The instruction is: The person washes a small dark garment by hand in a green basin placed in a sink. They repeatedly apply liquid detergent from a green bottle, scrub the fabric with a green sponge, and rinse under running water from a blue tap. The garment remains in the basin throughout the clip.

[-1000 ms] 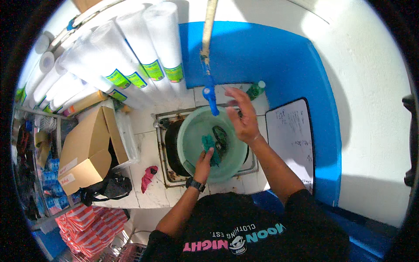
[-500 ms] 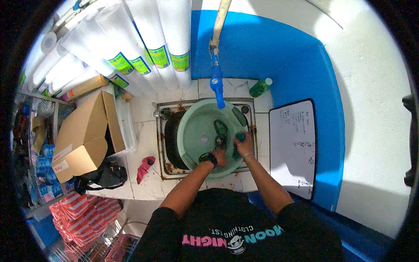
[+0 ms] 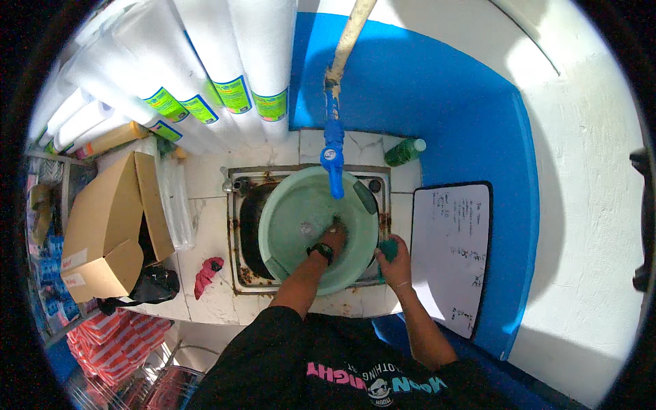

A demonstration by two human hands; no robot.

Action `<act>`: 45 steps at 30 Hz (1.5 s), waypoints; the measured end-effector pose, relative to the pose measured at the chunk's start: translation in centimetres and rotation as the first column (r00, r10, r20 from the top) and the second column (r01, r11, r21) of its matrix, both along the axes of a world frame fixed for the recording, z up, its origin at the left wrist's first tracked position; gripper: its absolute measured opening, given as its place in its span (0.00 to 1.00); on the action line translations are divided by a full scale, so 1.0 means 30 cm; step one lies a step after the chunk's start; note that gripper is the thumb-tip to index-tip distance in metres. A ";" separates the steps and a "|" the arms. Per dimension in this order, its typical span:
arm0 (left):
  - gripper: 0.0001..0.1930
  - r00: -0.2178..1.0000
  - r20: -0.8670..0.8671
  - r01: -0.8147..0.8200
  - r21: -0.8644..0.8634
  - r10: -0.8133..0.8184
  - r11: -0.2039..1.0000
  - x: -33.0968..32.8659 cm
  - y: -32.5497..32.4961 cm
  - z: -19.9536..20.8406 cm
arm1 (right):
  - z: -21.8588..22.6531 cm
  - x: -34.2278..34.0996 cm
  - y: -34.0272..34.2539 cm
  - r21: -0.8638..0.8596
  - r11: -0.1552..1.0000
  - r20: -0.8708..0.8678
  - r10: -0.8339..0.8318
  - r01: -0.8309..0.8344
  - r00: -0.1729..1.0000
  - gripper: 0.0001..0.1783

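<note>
A pale green round basin (image 3: 271,212) with water in it stands in the sink. My left hand (image 3: 333,239), with a dark watch on its wrist, reaches down into the basin. A small dark thing (image 3: 337,220) shows at its fingertips, blurred, so I cannot make out its kind. My right hand (image 3: 396,263) is just outside the basin's right rim, closed around a dark green scouring pad (image 3: 389,249). Above the basin's far side hangs a blue tap (image 3: 333,160).
The rusty metal sink (image 3: 247,281) is set in a tiled counter. A green bottle (image 3: 404,152) stands at the back right, beside a leaning whiteboard (image 3: 451,253). At left are a pink cloth (image 3: 205,279), a cardboard box (image 3: 102,225) and several white rolls (image 3: 253,55).
My right hand has moved out of the basin to its right side with the scouring pad. The dark looped thing by my left hand is now mostly out of sight.
</note>
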State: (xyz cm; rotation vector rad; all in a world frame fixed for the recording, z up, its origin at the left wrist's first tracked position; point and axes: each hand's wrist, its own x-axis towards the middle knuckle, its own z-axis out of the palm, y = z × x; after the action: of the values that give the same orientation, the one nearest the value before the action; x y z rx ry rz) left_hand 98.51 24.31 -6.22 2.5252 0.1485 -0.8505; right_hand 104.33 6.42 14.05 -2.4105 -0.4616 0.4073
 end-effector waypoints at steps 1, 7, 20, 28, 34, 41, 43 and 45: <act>0.30 1.000 -0.014 -0.013 -0.051 0.012 0.999 -0.011 0.006 0.015 | -0.003 -0.017 -0.008 -0.044 0.999 0.011 0.015 -0.014 1.000 0.34; 0.19 0.944 0.031 -0.322 -0.125 0.329 0.938 -0.058 0.050 0.050 | -0.030 -0.036 -0.018 0.057 0.997 -0.077 0.060 -0.056 0.995 0.35; 0.21 0.445 -0.756 -0.649 -0.642 0.480 -0.410 -0.150 0.113 0.420 | -0.067 -0.005 0.132 0.430 0.820 -0.673 0.012 0.378 0.739 0.29; 0.19 0.170 -0.734 -0.140 -0.678 0.657 -0.722 -0.130 0.086 0.462 | -0.145 -0.110 0.371 0.378 0.925 -0.383 0.129 0.028 0.915 0.32; 0.20 0.286 -0.782 -0.036 -0.587 0.554 -0.809 -0.142 0.077 0.496 | -0.034 -0.096 0.360 0.213 0.976 -0.192 0.075 -0.033 0.979 0.33; 0.24 0.393 -0.851 0.043 -0.362 0.350 -0.931 -0.156 0.099 0.463 | 0.037 -0.020 0.235 0.325 0.944 -0.344 0.054 0.065 0.938 0.35; 0.28 0.439 -0.857 0.015 -0.292 0.269 -0.956 -0.162 0.102 0.484 | 0.031 -0.012 0.213 0.256 0.958 -0.338 -0.039 0.132 0.940 0.33; 0.31 0.523 -0.794 -0.012 -0.370 0.310 -0.929 -0.154 0.096 0.518 | 0.023 -0.034 0.204 0.280 0.957 -0.171 0.123 -0.071 0.978 0.31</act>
State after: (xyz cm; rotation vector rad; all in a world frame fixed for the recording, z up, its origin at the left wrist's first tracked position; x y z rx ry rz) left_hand 93.87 27.20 9.33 -0.0923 0.3328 0.1902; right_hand 103.32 12.53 14.74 -2.0670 -0.5179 0.5692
